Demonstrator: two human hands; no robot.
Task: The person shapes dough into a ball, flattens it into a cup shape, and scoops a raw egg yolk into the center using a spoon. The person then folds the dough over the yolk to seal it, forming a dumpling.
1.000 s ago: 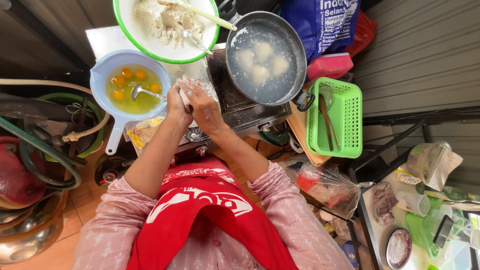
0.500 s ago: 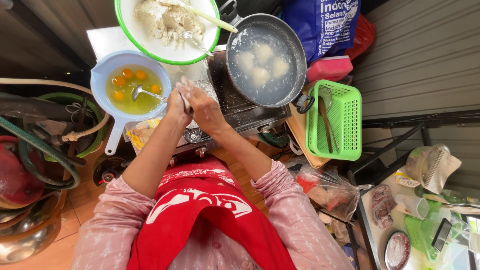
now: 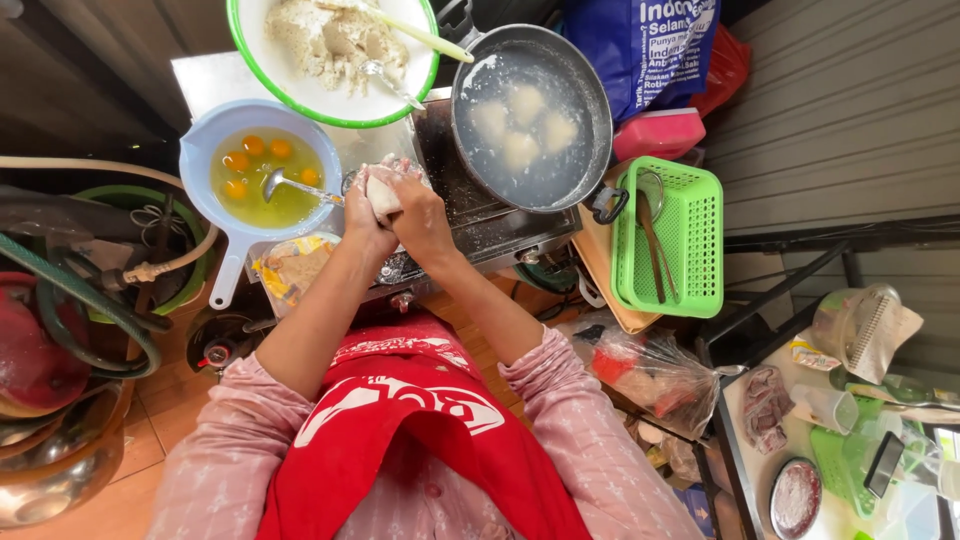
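Against the earlier views, both hands have barely shifted: left hand [image 3: 365, 215] and right hand [image 3: 420, 212] remain cupped around the dough lump [image 3: 383, 192] beside the pan [image 3: 530, 115], shaping evidently unfinished.

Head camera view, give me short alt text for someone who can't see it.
Seen from above, both hands, left hand and right hand, press a lump of white dough over a stove, beside a bowl of cracked eggs, a pan of dumplings in water and a green basket.
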